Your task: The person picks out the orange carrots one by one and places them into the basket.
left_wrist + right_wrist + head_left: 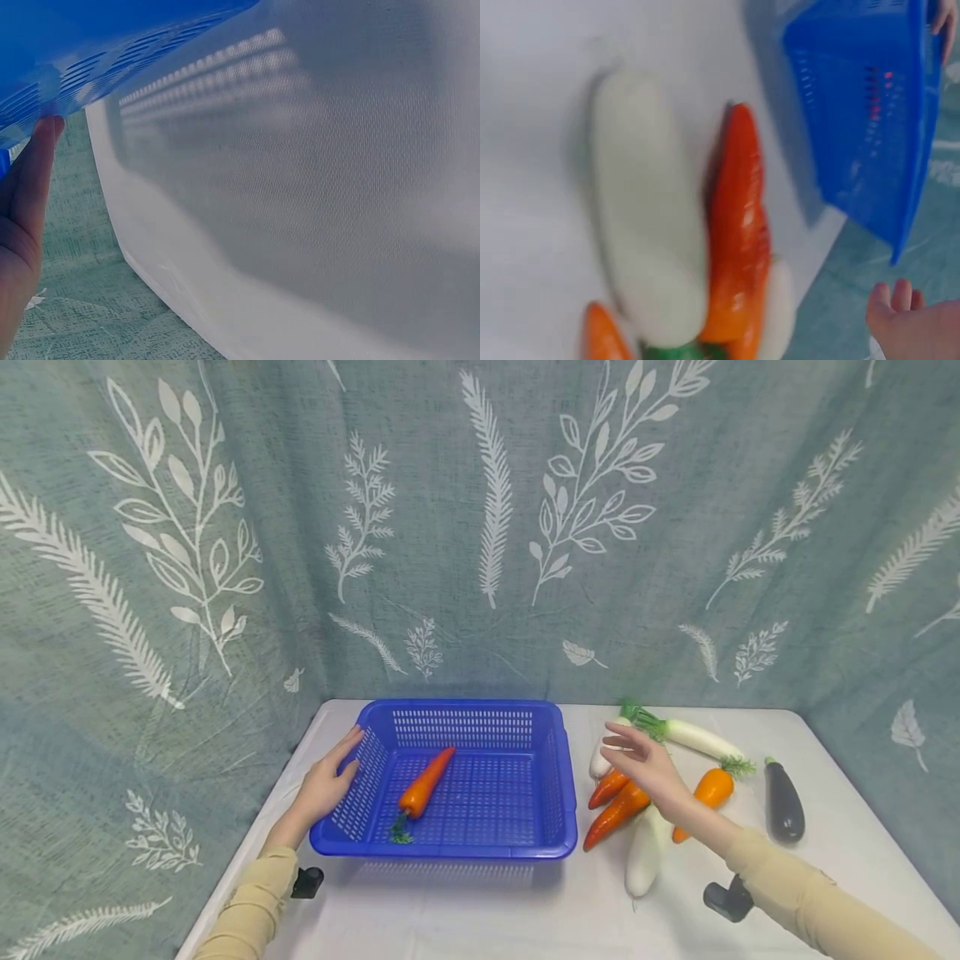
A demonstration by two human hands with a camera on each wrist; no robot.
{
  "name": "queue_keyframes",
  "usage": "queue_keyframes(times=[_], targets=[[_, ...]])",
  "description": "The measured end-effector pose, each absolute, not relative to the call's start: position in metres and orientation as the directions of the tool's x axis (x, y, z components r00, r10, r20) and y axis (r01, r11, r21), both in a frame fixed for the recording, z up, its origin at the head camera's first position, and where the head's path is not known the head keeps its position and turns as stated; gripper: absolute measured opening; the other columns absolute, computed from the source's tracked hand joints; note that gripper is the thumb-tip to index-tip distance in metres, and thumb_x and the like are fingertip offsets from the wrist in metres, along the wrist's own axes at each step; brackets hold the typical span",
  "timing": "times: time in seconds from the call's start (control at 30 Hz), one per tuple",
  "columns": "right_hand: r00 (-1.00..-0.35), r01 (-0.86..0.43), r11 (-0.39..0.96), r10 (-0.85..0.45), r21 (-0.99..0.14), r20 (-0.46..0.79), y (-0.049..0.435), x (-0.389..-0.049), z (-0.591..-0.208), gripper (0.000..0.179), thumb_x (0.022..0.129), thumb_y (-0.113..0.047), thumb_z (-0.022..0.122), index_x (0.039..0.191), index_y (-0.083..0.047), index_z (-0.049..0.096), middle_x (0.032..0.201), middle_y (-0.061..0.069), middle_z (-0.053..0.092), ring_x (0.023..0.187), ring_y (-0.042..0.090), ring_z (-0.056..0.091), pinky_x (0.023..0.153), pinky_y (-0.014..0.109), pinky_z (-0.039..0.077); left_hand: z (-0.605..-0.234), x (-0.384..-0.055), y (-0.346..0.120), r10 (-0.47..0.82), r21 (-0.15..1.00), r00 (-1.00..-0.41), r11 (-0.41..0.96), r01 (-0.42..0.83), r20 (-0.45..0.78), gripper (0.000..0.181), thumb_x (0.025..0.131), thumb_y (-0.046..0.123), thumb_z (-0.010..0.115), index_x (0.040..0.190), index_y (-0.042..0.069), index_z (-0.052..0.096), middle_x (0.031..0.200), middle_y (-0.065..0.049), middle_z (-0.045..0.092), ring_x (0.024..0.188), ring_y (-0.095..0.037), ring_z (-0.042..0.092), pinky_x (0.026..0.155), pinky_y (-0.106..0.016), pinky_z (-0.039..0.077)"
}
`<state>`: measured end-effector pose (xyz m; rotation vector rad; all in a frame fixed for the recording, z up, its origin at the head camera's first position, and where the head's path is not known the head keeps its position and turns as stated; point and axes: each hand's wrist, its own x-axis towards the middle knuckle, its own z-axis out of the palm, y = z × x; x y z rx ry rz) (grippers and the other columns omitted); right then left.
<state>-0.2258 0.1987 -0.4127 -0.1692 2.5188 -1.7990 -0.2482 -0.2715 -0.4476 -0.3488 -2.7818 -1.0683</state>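
Observation:
A blue plastic basket point(450, 853) with slotted walls stands on the table, and one orange carrot point(426, 783) with a green top lies inside it. My left hand point(327, 787) is at the basket's left side, its fingers straight along the wall; the left wrist view shows the fingertips against the basket point(82, 71). To the right of the basket my right hand point(651, 770) hovers over a group of vegetables, holding nothing. Beneath and around it are reddish-orange carrots point(617, 817), a white radish point(643, 860) in front and another white radish point(701, 739) behind.
Farther right lie a shorter orange carrot point(714, 787) and a dark eggplant point(784, 802). A third white radish point(600, 762) is partly hidden behind the right hand. The white table point(450, 918) meets a green leaf-patterned curtain point(435, 527) at the back and sides.

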Motion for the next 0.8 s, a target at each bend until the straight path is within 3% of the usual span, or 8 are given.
queue_keyframes(times=[0.13, 0.23, 0.33, 0.47, 0.53, 0.63, 0.73, 0.8], targets=[[-0.997, -0.023, 0.356, -0.076, -0.934, -0.004, 0.219, -0.221, -0.415, 0.056, 0.095, -0.024, 0.057, 0.143, -0.003, 0.039, 0.136, 0.027, 0.050, 0.125, 0.040, 0.049, 0.089, 0.013, 0.044, -0.447, -0.247, -0.271, 0.162, 0.644, -0.964, 0.719, 0.261, 0.209, 0.048, 0.097, 0.001, 0.043, 0.144, -0.002, 0.035, 0.153, -0.019, 0.028, 0.139, -0.043, 0.028, 0.111, -0.058, 0.026], [-0.998, -0.005, 0.373, -0.066, -0.928, -0.021, 0.233, -0.218, -0.416, 0.057, 0.096, -0.025, 0.055, 0.144, -0.002, 0.035, 0.139, 0.028, 0.046, 0.124, 0.038, 0.050, 0.089, 0.016, 0.049, -0.447, -0.247, -0.270, 0.161, 0.644, -0.964, 0.719, 0.263, 0.213, 0.048, 0.097, 0.001, 0.043, 0.144, -0.002, 0.036, 0.153, -0.020, 0.028, 0.139, -0.043, 0.029, 0.111, -0.058, 0.026], [-0.998, 0.023, 0.390, -0.045, -0.921, -0.044, 0.245, -0.217, -0.417, 0.060, 0.096, -0.027, 0.054, 0.145, 0.000, 0.032, 0.140, 0.029, 0.044, 0.112, 0.014, 0.058, 0.096, 0.027, 0.050, -0.447, -0.248, -0.270, 0.162, 0.647, -0.965, 0.717, 0.260, 0.209, 0.048, 0.097, 0.001, 0.043, 0.144, -0.002, 0.035, 0.154, -0.020, 0.028, 0.139, -0.043, 0.028, 0.111, -0.058, 0.026], [-0.996, 0.076, 0.404, -0.004, -0.912, -0.085, 0.260, -0.218, -0.420, 0.064, 0.096, -0.031, 0.054, 0.147, 0.000, 0.029, 0.142, 0.029, 0.041, 0.093, -0.014, 0.049, 0.101, 0.036, 0.048, -0.447, -0.248, -0.271, 0.159, 0.649, -0.967, 0.718, 0.253, 0.201, 0.048, 0.097, 0.001, 0.043, 0.144, -0.002, 0.035, 0.154, -0.019, 0.027, 0.139, -0.043, 0.027, 0.111, -0.058, 0.026], [-0.995, 0.099, 0.416, 0.014, -0.904, -0.103, 0.267, -0.219, -0.422, 0.065, 0.097, -0.031, 0.053, 0.147, 0.001, 0.028, 0.142, 0.029, 0.040, 0.097, -0.009, 0.051, 0.103, 0.040, 0.047, -0.447, -0.248, -0.271, 0.158, 0.648, -0.967, 0.718, 0.253, 0.202, 0.048, 0.097, 0.001, 0.043, 0.144, -0.002, 0.035, 0.154, -0.019, 0.027, 0.139, -0.043, 0.028, 0.111, -0.058, 0.026], [-0.990, 0.137, 0.453, 0.026, -0.881, -0.140, 0.277, -0.221, -0.426, 0.067, 0.097, -0.033, 0.051, 0.148, 0.002, 0.024, 0.141, 0.031, 0.039, 0.112, 0.018, 0.056, 0.103, 0.045, 0.045, -0.447, -0.248, -0.271, 0.157, 0.649, -0.966, 0.717, 0.253, 0.203, 0.048, 0.096, 0.001, 0.043, 0.144, -0.002, 0.035, 0.154, -0.019, 0.028, 0.139, -0.043, 0.028, 0.111, -0.058, 0.026], [-0.981, 0.184, 0.466, 0.036, -0.866, -0.189, 0.288, -0.224, -0.430, 0.071, 0.098, -0.036, 0.048, 0.148, 0.004, 0.018, 0.142, 0.035, 0.034, 0.126, 0.043, 0.043, 0.106, 0.050, 0.041, -0.446, -0.247, -0.270, 0.156, 0.653, -0.966, 0.713, 0.253, 0.204, 0.048, 0.096, 0.000, 0.043, 0.144, -0.003, 0.035, 0.154, -0.020, 0.028, 0.139, -0.043, 0.028, 0.111, -0.058, 0.026], [-0.974, 0.216, 0.466, 0.046, -0.858, -0.220, 0.296, -0.225, -0.432, 0.073, 0.099, -0.037, 0.045, 0.149, 0.005, 0.014, 0.144, 0.037, 0.029, 0.131, 0.047, 0.036, 0.108, 0.053, 0.037, -0.447, -0.247, -0.270, 0.156, 0.654, -0.967, 0.714, 0.252, 0.202, 0.048, 0.096, 0.000, 0.043, 0.144, -0.002, 0.035, 0.154, -0.020, 0.027, 0.139, -0.043, 0.028, 0.112, -0.058, 0.026]])
